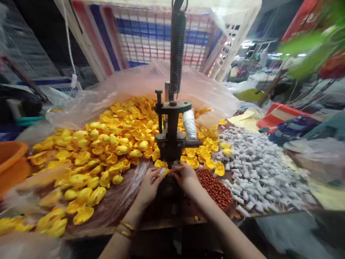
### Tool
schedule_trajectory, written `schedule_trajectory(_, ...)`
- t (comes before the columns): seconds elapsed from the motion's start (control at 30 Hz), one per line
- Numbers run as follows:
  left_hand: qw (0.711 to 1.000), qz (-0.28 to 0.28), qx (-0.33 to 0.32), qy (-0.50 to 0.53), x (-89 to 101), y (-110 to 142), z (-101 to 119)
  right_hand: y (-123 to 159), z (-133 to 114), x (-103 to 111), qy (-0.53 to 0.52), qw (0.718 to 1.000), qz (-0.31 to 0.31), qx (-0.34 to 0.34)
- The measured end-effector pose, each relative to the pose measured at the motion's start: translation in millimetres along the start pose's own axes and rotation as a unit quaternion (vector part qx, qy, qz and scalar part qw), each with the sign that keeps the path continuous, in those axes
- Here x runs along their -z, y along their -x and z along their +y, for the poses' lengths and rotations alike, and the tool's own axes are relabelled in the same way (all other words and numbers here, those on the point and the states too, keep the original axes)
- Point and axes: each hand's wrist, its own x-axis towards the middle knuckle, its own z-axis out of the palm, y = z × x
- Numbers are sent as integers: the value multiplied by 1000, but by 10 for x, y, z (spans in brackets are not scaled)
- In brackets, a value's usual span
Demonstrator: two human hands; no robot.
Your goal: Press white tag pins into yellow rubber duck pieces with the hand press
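Both hands meet at the foot of a dark metal hand press point(171, 144) with a tall coil spring point(178, 50) above it. In my left hand point(148, 184), thumb and fingers pinch a small white plastic piece point(162, 171), with a bit of yellow beside it. My right hand point(188, 178) has its fingers closed together at the press's base; what they hold is too small to make out. Just behind my fingers lies a yellow plastic shell point(160, 163). A heap of red-brown beads point(214, 189) is close to my right forearm.
Yellow shells point(113, 140) cover the table's left and back. Small white pieces with thin metal pins point(250, 169) are heaped at the right. An orange tub point(12, 162) stands far left. Clear plastic sheeting point(151, 79) lies behind. The press's silver-wrapped handle point(189, 124) sticks out rightward.
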Motion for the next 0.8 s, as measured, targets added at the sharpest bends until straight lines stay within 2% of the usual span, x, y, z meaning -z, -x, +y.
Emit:
schedule_trajectory(0.07,999,-36,-18,-37,33,-50,82,-279,58,363,-80,989,119,-21)
schedule_trajectory(0.17,992,-79,-47,-85,76,-111,187,-819,-88,921,-242,951,191,-12)
schedule_trajectory(0.2,990,-90,-56,-98,86,-124,216,-1004,-217,1100,-309,934,179,-19)
schedule_trajectory(0.27,985,-101,-74,-121,93,-137,265,-1261,-552,1412,-385,917,99,10)
schedule_trajectory(0.33,982,-101,-87,-137,88,-135,299,-1244,-889,1611,-400,908,108,68)
schedule_trajectory(0.43,980,-99,-91,-145,81,-124,303,-735,-1164,1667,-375,884,217,178)
schedule_trajectory(0.5,983,-100,-82,-130,80,-129,265,-374,-1173,1621,-343,860,302,228)
schedule_trajectory(0.57,990,-87,-60,-96,70,-148,207,-284,-1118,1591,-326,847,337,250)
schedule_trajectory(0.6,994,-72,-46,-74,59,-162,180,-370,-1085,1588,-330,852,322,248)
schedule_trajectory(0.67,999,-34,-11,-26,26,-184,151,-736,-1011,1588,-362,873,252,211)
schedule_trajectory(0.73,999,-17,34,38,13,-169,174,-1157,-889,1565,-398,891,177,127)
schedule_trajectory(0.8,990,12,67,125,86,-73,241,-1392,-681,1512,-375,919,119,32)
